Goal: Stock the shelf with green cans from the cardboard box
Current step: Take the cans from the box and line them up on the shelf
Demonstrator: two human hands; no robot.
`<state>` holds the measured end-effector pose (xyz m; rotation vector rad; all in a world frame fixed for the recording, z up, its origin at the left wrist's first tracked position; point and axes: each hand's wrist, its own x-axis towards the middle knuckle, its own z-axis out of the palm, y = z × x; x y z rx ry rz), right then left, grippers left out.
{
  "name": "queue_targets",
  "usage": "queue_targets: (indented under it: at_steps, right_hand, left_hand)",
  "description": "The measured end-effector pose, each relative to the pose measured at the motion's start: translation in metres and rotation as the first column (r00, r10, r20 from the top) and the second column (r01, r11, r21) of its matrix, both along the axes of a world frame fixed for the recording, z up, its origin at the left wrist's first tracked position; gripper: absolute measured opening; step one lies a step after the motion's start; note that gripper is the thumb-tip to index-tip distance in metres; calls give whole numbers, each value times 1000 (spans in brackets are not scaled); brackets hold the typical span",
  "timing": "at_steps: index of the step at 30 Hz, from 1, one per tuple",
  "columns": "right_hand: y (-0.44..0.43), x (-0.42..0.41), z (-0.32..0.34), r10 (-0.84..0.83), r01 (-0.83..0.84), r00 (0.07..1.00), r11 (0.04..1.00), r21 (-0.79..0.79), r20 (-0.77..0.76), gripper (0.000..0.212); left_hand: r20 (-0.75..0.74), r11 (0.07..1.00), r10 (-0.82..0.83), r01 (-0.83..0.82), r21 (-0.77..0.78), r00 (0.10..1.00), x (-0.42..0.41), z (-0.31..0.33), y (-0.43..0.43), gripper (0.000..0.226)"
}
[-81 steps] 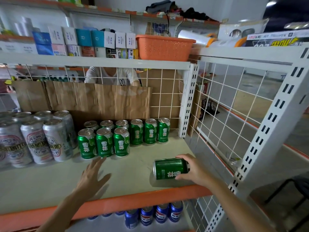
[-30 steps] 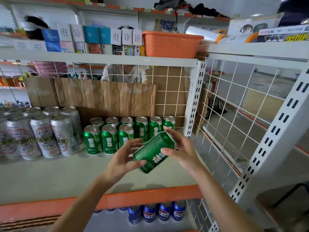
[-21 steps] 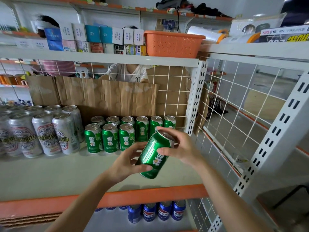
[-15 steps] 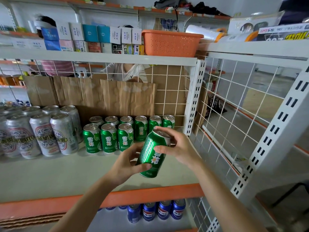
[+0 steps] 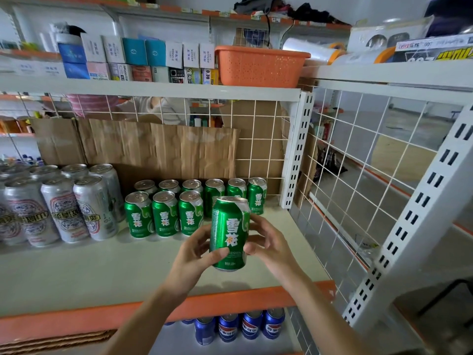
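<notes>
Grip status: both my hands grasp one green can [image 5: 229, 231]. My left hand [image 5: 194, 254] wraps its lower left side, thumb across the front of the label. My right hand [image 5: 268, 247] wraps the right side, thumb tip on the lower label and fingers curled behind. The can stands nearly upright, lid up, label facing me. It is held over the front part of the shelf [image 5: 76, 272], and its base appears clear of the surface.

Below the orange front lip [image 5: 102, 316], blue cans [image 5: 240, 326] stand in a row on the lower level.

Behind the held can, the stocked green cans [image 5: 163, 213] stand in two rows: three in front, six at the back. The held can sits just right of the front row in view and partly covers two back-row cans. Tall silver cans [image 5: 64, 208] stand just left of the green group.

Further back, a cardboard sheet [image 5: 158, 149] leans against the white wire back grid [image 5: 256, 139]. A wire side panel [image 5: 358, 162] closes the right end of the bay.

On the level above, small boxes [image 5: 143, 55] stand in stacked rows, with an orange basket [image 5: 258, 65] just to their right.
</notes>
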<state>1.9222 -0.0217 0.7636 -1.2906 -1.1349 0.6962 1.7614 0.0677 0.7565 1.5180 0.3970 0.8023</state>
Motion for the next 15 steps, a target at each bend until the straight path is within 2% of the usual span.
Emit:
queue_targets:
  at_steps: [9,15]
  right_hand:
    - [2,-9,0,14,-7,992,998,-61,126,89]
    - [5,-10,-1,-8,14,992,999,-48,123,69]
  left_hand:
    - [33,1000,9,-9,-1,999,5,-2,-1,80]
    - [23,998,17,-18,57,1000,6,-7,8,79]
